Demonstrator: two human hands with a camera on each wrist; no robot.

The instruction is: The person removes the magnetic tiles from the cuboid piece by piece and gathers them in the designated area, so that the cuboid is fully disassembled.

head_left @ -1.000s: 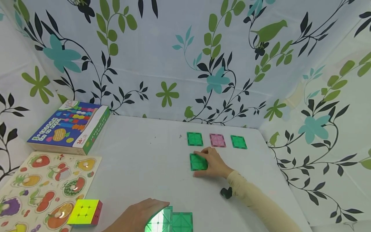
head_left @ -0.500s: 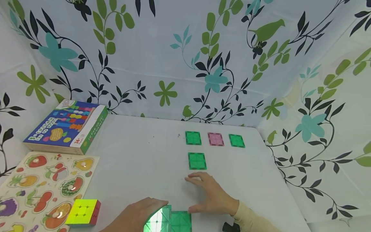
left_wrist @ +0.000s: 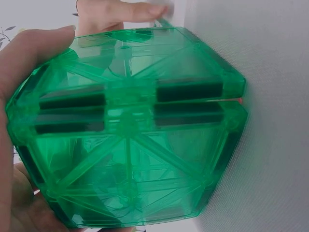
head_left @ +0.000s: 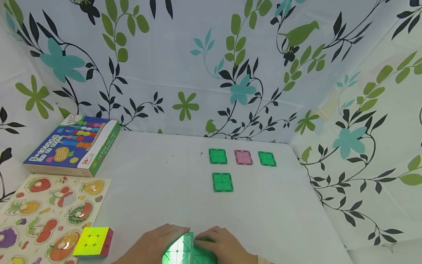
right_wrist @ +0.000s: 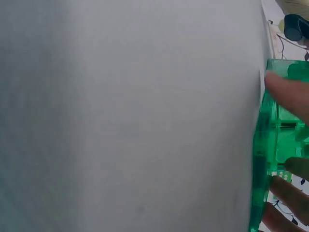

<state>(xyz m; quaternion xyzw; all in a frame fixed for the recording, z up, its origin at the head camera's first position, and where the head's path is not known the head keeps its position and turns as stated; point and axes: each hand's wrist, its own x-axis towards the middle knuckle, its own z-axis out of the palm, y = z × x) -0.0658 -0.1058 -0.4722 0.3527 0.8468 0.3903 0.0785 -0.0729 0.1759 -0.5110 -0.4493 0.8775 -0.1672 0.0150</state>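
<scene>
My left hand (head_left: 156,242) grips a box-like build of translucent green magnetic tiles (head_left: 179,251) at the near edge of the head view. In the left wrist view the thumb lies along the top left of this build (left_wrist: 128,159), with fingers around its lower left. Close beside it, my right hand (head_left: 229,245) bends over a flat green magnetic tile (head_left: 202,255), its thumb and fingers at the edges. The right wrist view has the right fingers (right_wrist: 289,193) spread along green tile pieces (right_wrist: 260,164) at the right border. Part of this tile is hidden by the hand.
On the white table (head_left: 158,190) lie a single green tile (head_left: 222,182) and, behind it, a row of a green tile (head_left: 218,156), a pink tile (head_left: 243,157) and another green tile (head_left: 267,158). At left are a puzzle box (head_left: 72,143), a fruit board (head_left: 52,212) and a puzzle cube (head_left: 92,241).
My right hand has let go of the single green tile and come back toward me to the flat tile beside the build. The left hand keeps its grip in place.
</scene>
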